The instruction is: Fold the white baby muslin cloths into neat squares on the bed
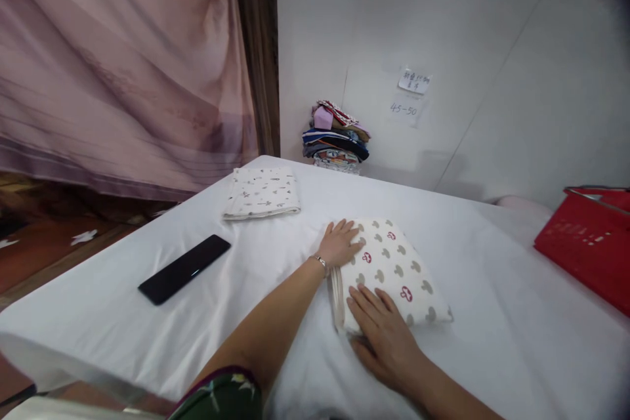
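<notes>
A folded white cloth (394, 269) printed with grey and red mushrooms lies on the white-covered table, its layered folded edge facing left. My left hand (338, 244) rests on its far left corner, fingers spread, with a bracelet at the wrist. Flat over the near left part of the same cloth lies my right hand (381, 331), fingers stretched out and the thumb down by the near edge. Neither hand grips anything. Farther back to the left sits another folded white cloth (263, 192) with small dark prints, apart from both hands.
A black phone (184, 269) lies on the white tablecloth (197, 341) at left. At the far right stands a red basket (590, 243) with a metal handle. Behind the table edge is a stack of folded clothes (337, 134) against the wall. A pink curtain (123, 65) hangs at left.
</notes>
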### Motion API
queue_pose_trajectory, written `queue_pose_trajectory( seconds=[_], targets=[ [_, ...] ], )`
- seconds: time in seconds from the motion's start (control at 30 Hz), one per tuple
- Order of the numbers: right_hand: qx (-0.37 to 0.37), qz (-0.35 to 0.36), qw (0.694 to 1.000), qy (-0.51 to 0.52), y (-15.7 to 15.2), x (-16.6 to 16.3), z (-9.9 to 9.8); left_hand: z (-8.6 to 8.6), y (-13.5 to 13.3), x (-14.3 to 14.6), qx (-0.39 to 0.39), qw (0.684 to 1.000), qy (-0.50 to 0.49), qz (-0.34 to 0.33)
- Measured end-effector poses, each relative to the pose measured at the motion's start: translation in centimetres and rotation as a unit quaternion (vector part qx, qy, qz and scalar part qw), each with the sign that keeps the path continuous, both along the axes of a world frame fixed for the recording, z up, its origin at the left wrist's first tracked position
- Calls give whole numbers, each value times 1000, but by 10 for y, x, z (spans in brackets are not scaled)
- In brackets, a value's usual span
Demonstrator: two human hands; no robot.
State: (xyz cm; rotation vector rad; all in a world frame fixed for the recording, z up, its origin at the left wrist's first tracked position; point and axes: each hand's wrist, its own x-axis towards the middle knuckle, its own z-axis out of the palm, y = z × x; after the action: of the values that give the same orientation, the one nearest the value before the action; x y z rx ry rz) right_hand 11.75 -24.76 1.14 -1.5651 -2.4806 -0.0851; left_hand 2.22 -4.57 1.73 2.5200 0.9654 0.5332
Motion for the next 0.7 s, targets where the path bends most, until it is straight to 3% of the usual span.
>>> queue_pose_trajectory(
  seconds=[0.17,0.27,0.33,0.47,0.57,0.7],
  targets=[
    [-49,9,997,58,-2,12,16,-12,4,-2,8,1000,-13,6],
    [20,-101,983,151,6,44,27,-10,6,-5,-1,998,-48,46],
    [46,-231,949,208,15,72,31,-9,9,-8,-3,992,-75,100],
    [-97,-402,862,294,35,121,27,-11,18,-16,-39,979,-81,182],
    [-171,-447,810,338,46,136,25,-12,21,-19,-66,978,-67,185],
    [-240,-443,754,421,52,133,28,-11,19,-19,-67,978,-59,186]
  ],
)
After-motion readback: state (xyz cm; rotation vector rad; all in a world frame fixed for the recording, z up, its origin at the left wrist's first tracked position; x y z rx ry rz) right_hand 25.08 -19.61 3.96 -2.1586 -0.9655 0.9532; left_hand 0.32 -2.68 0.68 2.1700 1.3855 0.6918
